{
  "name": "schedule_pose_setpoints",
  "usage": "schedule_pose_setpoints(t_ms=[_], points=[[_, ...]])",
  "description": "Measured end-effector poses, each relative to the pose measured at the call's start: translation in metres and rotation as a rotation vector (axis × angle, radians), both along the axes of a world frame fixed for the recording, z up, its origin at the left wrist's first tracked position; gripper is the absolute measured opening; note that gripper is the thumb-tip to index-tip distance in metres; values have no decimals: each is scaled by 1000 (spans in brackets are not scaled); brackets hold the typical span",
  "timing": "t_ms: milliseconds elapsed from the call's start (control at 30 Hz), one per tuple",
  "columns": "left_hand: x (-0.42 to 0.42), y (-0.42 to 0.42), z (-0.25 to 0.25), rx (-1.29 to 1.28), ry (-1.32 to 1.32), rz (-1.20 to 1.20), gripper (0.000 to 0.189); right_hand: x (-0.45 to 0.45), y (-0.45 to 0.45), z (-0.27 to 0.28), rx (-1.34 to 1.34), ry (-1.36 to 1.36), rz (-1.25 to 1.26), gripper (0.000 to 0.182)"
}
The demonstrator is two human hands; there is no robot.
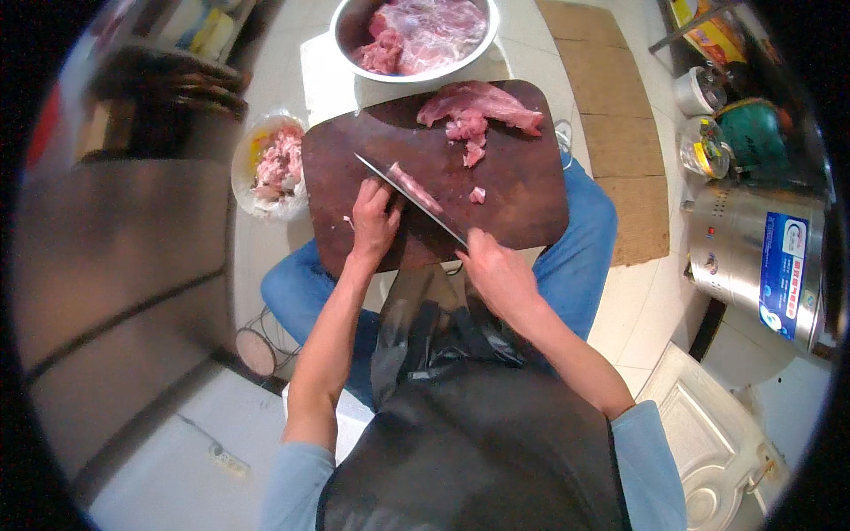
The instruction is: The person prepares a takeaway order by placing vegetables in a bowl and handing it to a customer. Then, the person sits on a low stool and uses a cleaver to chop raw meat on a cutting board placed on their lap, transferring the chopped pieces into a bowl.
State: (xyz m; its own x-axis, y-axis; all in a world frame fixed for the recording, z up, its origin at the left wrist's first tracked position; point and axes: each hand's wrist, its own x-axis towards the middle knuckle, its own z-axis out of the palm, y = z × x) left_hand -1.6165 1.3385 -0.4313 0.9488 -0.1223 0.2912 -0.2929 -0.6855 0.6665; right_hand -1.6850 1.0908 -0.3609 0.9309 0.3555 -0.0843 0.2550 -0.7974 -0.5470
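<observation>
My right hand (499,273) is closed around the handle of a long-bladed knife (425,207), whose blade slants up and left across a dark cutting board (372,139). Just beyond the blade lies a narrow strip of raw meat (413,186). On the near side of the blade my left hand (376,218) is at the board, fingers bent; its fingertips are partly hidden, so whether it pinches anything is unclear. A larger piece of raw meat (481,109) lies at the board's far right, and a small chunk of meat (477,195) rests nearer me.
Beyond the board stands a metal bowl (493,33) of raw meat. At its left is a plastic-lined container (243,192) with meat scraps. Flattened cardboard (621,146) covers some floor at right, near a stainless-steel appliance (737,245). A metal cabinet (126,245) stands left.
</observation>
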Motion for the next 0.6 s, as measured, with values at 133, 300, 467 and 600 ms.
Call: schedule_pose_setpoints(t_ms=[133,300,467,600], points=[[5,-5,9,-14,-43,-72,35,32,33,-19,27,-13,-20,28],[0,3,10,48,-51,-13,29,15,-20,-4,-2,56,5,28],[-2,-4,14,1,-108,-1,32,-6,-33,4,53,93,-96,31],[-3,1,8,44,-100,-18,33,-19,-25,14,18,68,-55,30]])
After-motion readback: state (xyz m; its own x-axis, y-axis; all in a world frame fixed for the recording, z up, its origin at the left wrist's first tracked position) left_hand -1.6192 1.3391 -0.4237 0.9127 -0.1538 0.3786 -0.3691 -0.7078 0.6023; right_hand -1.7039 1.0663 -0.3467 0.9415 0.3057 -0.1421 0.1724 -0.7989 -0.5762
